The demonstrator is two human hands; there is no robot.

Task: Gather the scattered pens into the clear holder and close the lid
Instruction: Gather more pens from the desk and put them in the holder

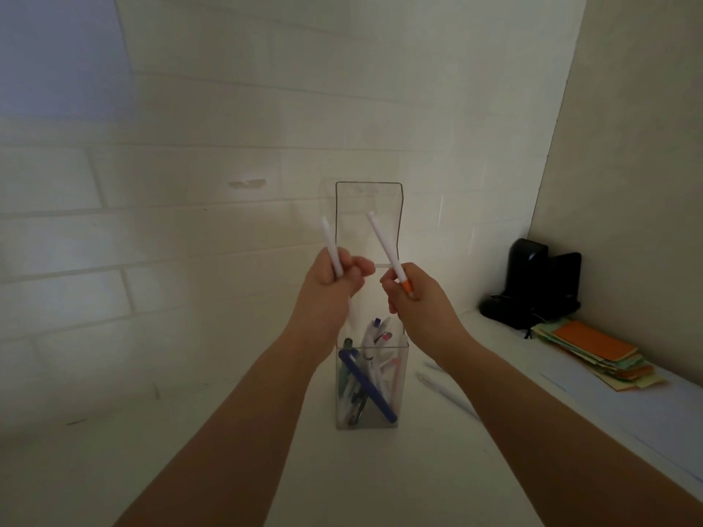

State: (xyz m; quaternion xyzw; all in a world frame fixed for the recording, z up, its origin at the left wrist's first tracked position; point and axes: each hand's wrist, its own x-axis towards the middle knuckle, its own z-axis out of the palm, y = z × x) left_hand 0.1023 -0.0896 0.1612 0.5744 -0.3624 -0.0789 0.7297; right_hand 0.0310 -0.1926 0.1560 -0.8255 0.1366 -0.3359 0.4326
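The clear holder stands upright on the white table, in the middle of the view. Its clear lid is flipped open and stands up behind it. Several pens are inside, among them a dark blue pen lying slanted and white ones. My left hand is closed around a white pen, above the holder's left side. My right hand grips a white pen with an orange grip, above the holder's right side. Both pens point upward.
One white pen lies on the table right of the holder. A black device stands in the right corner, with a stack of coloured sticky notes in front of it. A white brick wall rises behind.
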